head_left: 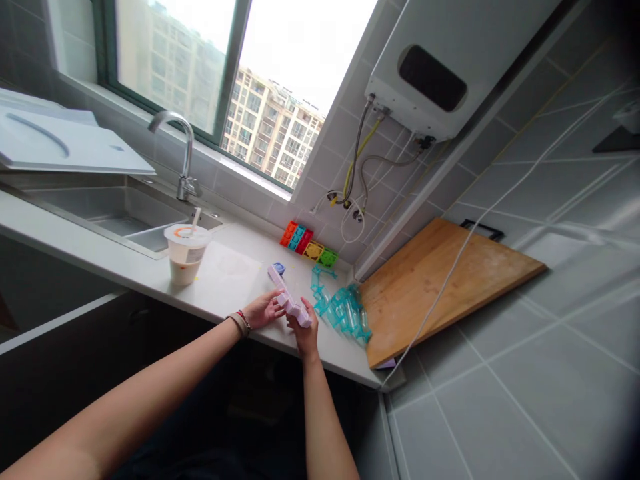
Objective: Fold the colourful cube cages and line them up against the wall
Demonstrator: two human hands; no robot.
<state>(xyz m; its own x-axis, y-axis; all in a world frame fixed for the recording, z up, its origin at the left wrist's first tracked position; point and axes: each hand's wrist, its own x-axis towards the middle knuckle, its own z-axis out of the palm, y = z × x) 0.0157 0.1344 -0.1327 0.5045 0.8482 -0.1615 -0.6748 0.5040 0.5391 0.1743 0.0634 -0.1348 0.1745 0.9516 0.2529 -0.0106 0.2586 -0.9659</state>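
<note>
Lilac block strip (291, 301) over the countertop (225, 283), pinched between left hand (263, 310) fingers and right hand (305, 331) fingers

Two hands, the left hand (263, 309) and right hand (305, 331), meet at one lilac block strip (290, 303). One lidded cup (185, 253) stands at nine o'clock of them. Five coloured blocks (307, 245) line up at twelve o'clock, one wooden board (440, 280) at three o'clock.
</note>
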